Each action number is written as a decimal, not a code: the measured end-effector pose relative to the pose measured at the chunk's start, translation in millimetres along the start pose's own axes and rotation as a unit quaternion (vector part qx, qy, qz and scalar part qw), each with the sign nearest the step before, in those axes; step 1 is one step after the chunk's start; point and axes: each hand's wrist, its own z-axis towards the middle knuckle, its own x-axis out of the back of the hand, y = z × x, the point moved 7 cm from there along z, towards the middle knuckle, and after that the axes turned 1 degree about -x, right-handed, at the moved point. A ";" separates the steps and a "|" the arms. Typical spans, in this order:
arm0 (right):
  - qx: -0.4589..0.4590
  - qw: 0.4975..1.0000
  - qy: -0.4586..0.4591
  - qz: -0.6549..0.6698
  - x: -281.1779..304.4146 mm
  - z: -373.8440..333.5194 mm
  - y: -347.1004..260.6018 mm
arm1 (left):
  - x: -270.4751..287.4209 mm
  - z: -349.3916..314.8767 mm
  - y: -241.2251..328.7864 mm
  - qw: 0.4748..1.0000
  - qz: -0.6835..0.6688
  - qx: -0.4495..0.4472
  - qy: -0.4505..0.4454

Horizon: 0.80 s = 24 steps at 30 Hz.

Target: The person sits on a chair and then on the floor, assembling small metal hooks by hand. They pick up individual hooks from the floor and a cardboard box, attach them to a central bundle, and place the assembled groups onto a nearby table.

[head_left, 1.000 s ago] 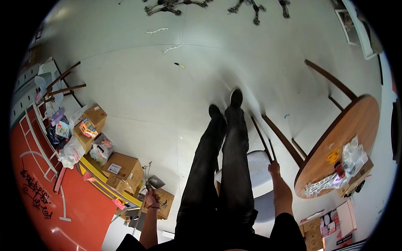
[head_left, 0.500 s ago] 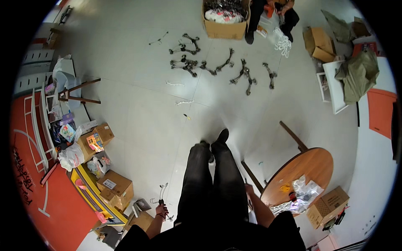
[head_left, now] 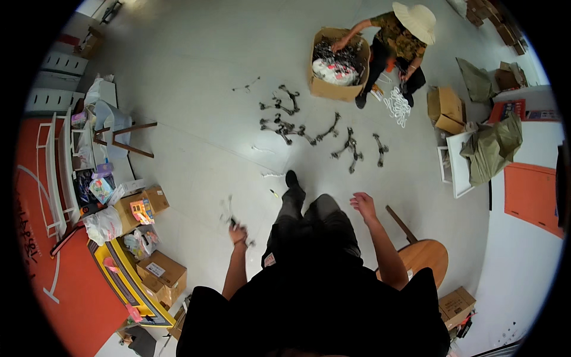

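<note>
My left hand [head_left: 238,232] is closed around a thin, dark, wiry piece [head_left: 229,215], whose loose strands are blurred and stick out on both sides of the fist. To the right, above my thigh, my right hand [head_left: 362,204] is held out with its fingers apart and nothing in it. On the floor ahead lie several dark, knotted wiry bundles [head_left: 288,128], of a kind I cannot make out. Nearer to me are two thin white strips [head_left: 273,175] and a small yellow-and-black item [head_left: 274,193].
A person [head_left: 399,35] sits at the far right, one hand in a cardboard box [head_left: 336,90] of dark pieces, beside a white cord [head_left: 397,107]. A round wooden table [head_left: 425,259] stands close on my right. Cartons [head_left: 162,275] and a stool [head_left: 126,140] line the left.
My view has shifted, showing more of the far person and box. My right hand has come up from beside the table into the open. The left still grips the wiry piece, now farther forward.
</note>
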 end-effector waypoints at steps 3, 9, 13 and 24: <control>0.094 0.989 -0.111 0.014 -94.4 2.0 -115.4 | -174.2 -21.4 140.0 0.970 0.062 -0.085 -0.220; 0.007 0.904 -0.228 0.363 -204.8 1.8 -260.1 | -370.8 -171.2 311.4 0.784 0.173 -0.262 -0.535; 0.055 0.897 -0.211 0.384 -214.2 41.8 -299.4 | -407.4 -187.4 359.6 0.753 0.288 -0.247 -0.537; 0.039 0.892 -0.299 0.337 -308.0 113.1 -444.8 | -454.0 -79.3 484.4 0.824 0.190 -0.089 -0.526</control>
